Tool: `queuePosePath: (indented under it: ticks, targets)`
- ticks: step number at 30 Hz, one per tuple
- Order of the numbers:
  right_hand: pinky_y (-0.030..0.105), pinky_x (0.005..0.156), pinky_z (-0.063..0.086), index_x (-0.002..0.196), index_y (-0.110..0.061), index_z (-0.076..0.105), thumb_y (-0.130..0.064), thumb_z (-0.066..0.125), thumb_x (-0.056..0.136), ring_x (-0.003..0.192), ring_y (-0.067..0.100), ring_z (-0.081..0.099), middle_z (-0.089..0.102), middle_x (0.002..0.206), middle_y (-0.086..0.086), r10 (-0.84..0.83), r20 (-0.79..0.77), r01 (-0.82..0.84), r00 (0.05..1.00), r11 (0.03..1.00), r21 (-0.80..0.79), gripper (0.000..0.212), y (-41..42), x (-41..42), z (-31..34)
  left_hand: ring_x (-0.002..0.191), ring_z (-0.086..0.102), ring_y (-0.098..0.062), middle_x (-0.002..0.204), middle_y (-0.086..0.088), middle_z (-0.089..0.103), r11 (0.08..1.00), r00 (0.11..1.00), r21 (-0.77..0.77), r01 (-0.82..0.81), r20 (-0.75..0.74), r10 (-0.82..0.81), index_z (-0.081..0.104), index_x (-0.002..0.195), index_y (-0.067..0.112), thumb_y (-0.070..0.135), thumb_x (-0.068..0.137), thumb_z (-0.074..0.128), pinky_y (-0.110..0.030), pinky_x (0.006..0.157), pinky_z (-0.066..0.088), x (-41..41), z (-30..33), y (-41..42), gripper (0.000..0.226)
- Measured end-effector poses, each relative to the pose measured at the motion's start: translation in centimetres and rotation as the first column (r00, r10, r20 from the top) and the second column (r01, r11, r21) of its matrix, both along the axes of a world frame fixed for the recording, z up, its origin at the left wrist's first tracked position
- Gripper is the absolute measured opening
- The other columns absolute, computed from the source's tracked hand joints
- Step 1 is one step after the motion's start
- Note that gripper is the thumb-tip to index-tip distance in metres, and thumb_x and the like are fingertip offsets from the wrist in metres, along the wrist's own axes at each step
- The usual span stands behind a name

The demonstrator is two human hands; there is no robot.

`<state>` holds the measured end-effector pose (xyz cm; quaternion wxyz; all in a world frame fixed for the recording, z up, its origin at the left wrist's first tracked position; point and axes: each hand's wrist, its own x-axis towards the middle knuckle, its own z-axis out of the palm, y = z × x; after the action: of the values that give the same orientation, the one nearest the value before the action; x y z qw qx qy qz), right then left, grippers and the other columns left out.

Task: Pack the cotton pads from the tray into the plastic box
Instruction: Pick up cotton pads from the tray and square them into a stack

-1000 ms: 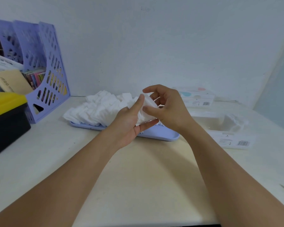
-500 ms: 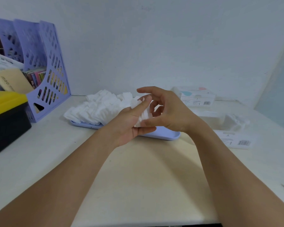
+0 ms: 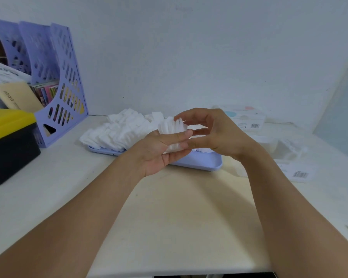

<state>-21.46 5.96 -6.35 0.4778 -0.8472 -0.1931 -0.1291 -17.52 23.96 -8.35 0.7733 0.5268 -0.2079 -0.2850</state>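
A stack of white cotton pads (image 3: 172, 128) stands on edge between both hands above the lilac tray (image 3: 201, 162). My left hand (image 3: 159, 151) grips the stack from below, thumb across its front. My right hand (image 3: 213, 133) curls around the stack's right side, with the index finger on its top edge and the thumb near its lower edge. A heap of loose cotton pads (image 3: 117, 131) fills the tray's left half. The clear plastic box (image 3: 283, 151) lies right of the tray with some pads inside.
A lilac file rack (image 3: 64, 87) with papers stands at the back left, with a black bin with a yellow lid (image 3: 8, 141) in front of it. A white carton (image 3: 247, 119) sits against the wall. A barcode label (image 3: 300, 174) lies near the box.
The bundle of pads has been squared into an upright stack and lifted slightly. My right fingers have opened a little around it.
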Motion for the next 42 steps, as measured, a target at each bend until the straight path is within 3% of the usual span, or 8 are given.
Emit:
queuePosePath:
  ticks: [4, 7, 11, 16, 19, 25, 30, 42]
  targets:
    - [0.045, 0.097, 0.056, 0.115, -0.005, 0.069, 0.007, 0.072, 0.086, 0.118, 0.021, 0.065, 0.071, 0.120, 0.008, 0.018, 0.009, -0.018, 1.000, 0.998, 0.053, 0.031, -0.5, 0.2, -0.1, 0.093, 0.073, -0.016, 0.107, -0.003, 0.075, 0.999, 1.000, 0.030, -0.025, -0.014, 0.025, 0.066, 0.126, 0.014, 0.030, 0.072, 0.077, -0.018, 0.058, 0.057, -0.2, 0.1, 0.1, 0.058]
    - [0.035, 0.101, 0.053, 0.109, -0.004, 0.071, -0.003, 0.072, 0.090, 0.113, 0.018, 0.068, 0.074, 0.117, 0.004, -0.026, 0.069, 0.023, 0.997, 0.999, 0.040, 0.019, -0.6, 0.4, -0.2, 0.094, 0.075, -0.020, 0.111, -0.003, 0.075, 0.999, 1.000, 0.050, 0.001, -0.009, -0.001, 0.066, 0.128, 0.016, 0.034, 0.075, 0.075, -0.017, 0.053, 0.056, -0.5, 0.2, 0.0, 0.056]
    - [0.020, 0.083, 0.052, 0.102, 0.001, 0.072, -0.004, 0.069, 0.094, 0.094, 0.008, 0.071, 0.075, 0.110, 0.007, -0.049, 0.098, 0.048, 0.994, 0.999, 0.014, 0.010, -0.2, 0.4, -0.2, 0.099, 0.074, -0.022, 0.114, -0.001, 0.075, 0.996, 1.000, 0.083, 0.013, 0.013, -0.014, 0.066, 0.125, 0.022, 0.041, 0.075, 0.072, -0.018, 0.053, 0.056, -0.5, 0.1, 0.0, 0.054]
    - [0.033, 0.073, 0.056, 0.096, 0.003, 0.070, -0.003, 0.066, 0.095, 0.074, 0.024, 0.067, 0.072, 0.088, 0.012, -0.055, 0.147, 0.048, 0.988, 0.998, 0.047, 0.007, -0.2, 0.2, 0.1, 0.097, 0.074, -0.025, 0.107, -0.002, 0.074, 0.996, 0.998, 0.091, 0.007, -0.067, -0.001, 0.067, 0.124, 0.020, 0.059, 0.073, 0.066, -0.023, 0.051, 0.057, -0.2, 0.2, -0.2, 0.065]
    - [0.026, 0.074, 0.053, 0.095, -0.002, 0.069, -0.003, 0.065, 0.096, 0.079, 0.018, 0.066, 0.070, 0.087, 0.008, -0.037, 0.143, 0.017, 0.989, 0.991, 0.135, 0.004, -0.2, -0.1, 0.5, 0.081, 0.073, -0.018, 0.100, -0.004, 0.076, 0.993, 0.995, 0.118, -0.025, -0.097, 0.037, 0.065, 0.121, 0.018, 0.061, 0.082, 0.061, -0.023, 0.052, 0.058, 0.0, 0.3, -0.3, 0.059]
    - [0.034, 0.077, 0.056, 0.106, -0.001, 0.069, -0.003, 0.074, 0.088, 0.074, 0.025, 0.068, 0.073, 0.073, 0.007, 0.033, 0.039, -0.038, 0.999, 0.987, 0.158, 0.018, 0.1, -0.4, 0.4, 0.092, 0.072, -0.018, 0.104, -0.004, 0.076, 0.993, 0.995, 0.116, -0.006, -0.101, 0.017, 0.068, 0.114, 0.021, 0.062, 0.092, 0.051, -0.025, 0.060, 0.058, -0.3, 0.3, -0.2, 0.049]
    - [0.024, 0.051, 0.048, 0.099, 0.000, 0.069, -0.001, 0.075, 0.086, 0.056, 0.014, 0.062, 0.071, 0.066, 0.005, -0.029, 0.053, 0.013, 0.998, 0.960, 0.280, 0.014, 1.0, -0.1, 0.2, 0.105, 0.072, -0.028, 0.117, -0.008, 0.074, 0.992, 0.992, 0.078, 0.095, -0.084, -0.089, 0.063, 0.123, 0.023, 0.065, 0.094, 0.040, -0.024, 0.057, 0.058, -0.6, 0.4, -0.1, 0.056]
    - [0.025, 0.057, 0.055, 0.103, -0.002, 0.070, 0.001, 0.078, 0.083, 0.065, 0.018, 0.070, 0.073, 0.069, 0.006, -0.014, 0.000, 0.013, 1.000, 0.946, 0.323, 0.022, 1.3, -0.1, 0.0, 0.105, 0.072, -0.028, 0.122, -0.008, 0.072, 0.990, 0.988, 0.051, 0.135, -0.083, -0.131, 0.062, 0.128, 0.025, 0.067, 0.091, 0.041, -0.022, 0.050, 0.057, -0.5, 0.1, -0.2, 0.059]
